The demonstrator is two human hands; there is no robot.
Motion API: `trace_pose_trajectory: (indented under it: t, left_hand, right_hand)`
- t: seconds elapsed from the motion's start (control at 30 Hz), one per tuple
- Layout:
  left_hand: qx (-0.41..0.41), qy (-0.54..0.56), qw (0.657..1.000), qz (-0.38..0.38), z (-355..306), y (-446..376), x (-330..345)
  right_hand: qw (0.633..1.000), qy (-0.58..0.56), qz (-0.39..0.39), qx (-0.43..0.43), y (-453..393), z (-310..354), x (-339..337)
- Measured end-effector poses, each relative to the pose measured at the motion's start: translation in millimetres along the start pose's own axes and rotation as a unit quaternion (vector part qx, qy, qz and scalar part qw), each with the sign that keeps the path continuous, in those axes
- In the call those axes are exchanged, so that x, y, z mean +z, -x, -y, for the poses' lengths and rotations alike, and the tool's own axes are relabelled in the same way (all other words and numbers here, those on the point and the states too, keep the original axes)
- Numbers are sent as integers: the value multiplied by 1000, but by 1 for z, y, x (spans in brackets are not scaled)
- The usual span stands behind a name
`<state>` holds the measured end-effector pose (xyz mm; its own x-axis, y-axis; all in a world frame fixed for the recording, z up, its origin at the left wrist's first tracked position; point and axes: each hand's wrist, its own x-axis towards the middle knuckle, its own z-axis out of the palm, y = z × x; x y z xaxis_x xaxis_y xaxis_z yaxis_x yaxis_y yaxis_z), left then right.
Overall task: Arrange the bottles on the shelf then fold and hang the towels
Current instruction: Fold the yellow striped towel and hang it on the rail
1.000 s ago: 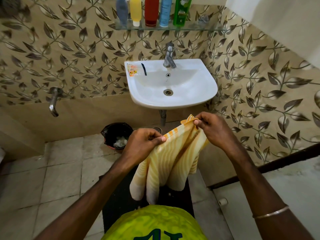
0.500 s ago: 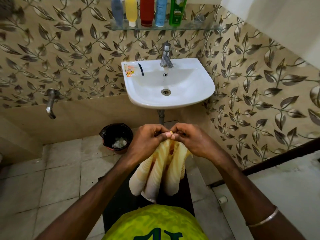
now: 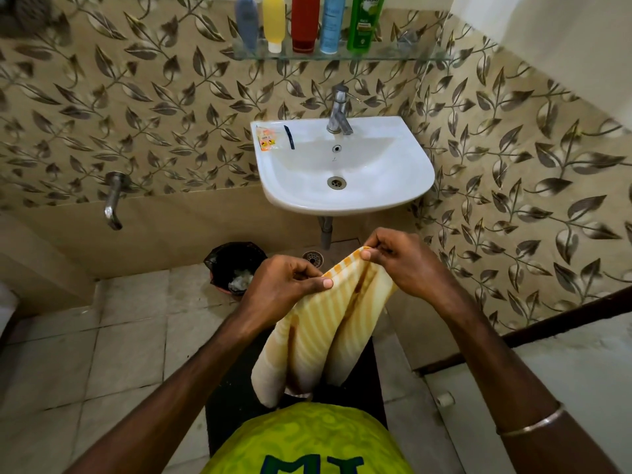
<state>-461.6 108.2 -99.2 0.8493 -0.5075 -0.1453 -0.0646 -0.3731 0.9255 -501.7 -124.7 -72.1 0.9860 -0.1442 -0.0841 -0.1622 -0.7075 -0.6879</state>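
Yellow-striped towel (image 3: pixel 321 323) is held up in front of the body, below the sink (image 3: pixel 345 200); its top edge is pinched by the left hand (image 3: pixel 284 285) and the right hand (image 3: pixel 403 261); half a second ago the hands were pressed together, and they have now been drawn apart along the edge, so a fold is judged to be under way; five bottles (image 3: pixel 304 22) are already ranged on the glass shelf (image 3: pixel 403 56).

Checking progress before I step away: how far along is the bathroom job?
Done, it seems: five bottles stand in a row on the shelf. In hand: left hand and right hand pinch the top edge of a towel, mid-fold. Left: finishing the fold and hanging it; no rail shows.
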Motion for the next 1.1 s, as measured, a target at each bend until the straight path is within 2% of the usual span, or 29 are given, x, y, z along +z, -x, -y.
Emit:
trace_pose_trajectory:
  t: [0.17, 0.4, 0.53, 0.63, 0.7, 0.87, 1.1]
  left_hand:
    - [-9, 8, 1000, 16, 1, 0, -2]
    - [22, 27, 999, -31, -7, -4, -1]
    - [33, 30, 998, -36, -9, -9, -1]
    - [54, 20, 998, -8, -11, -11, 1]
    - [68, 17, 998, 6, -12, -11, 2]
    - [67, 50, 996, 23, -13, -6, 2]
    - [59, 43, 997, -8, -4, -6, 4]
  right_hand:
    - [999, 7, -38, 35, -3, -2, -9]
    - [999, 12, -32, 41, -3, -3, -5]
    - [999, -27, 27, -16, 9, 5, 2]
    - [992, -50, 94, -74, 15, 15, 13]
    - [990, -42, 109, -85, 13, 17, 19]
    - [993, -47, 90, -53, 6, 17, 21]
    - [996, -4, 72, -44, 0, 22, 21]
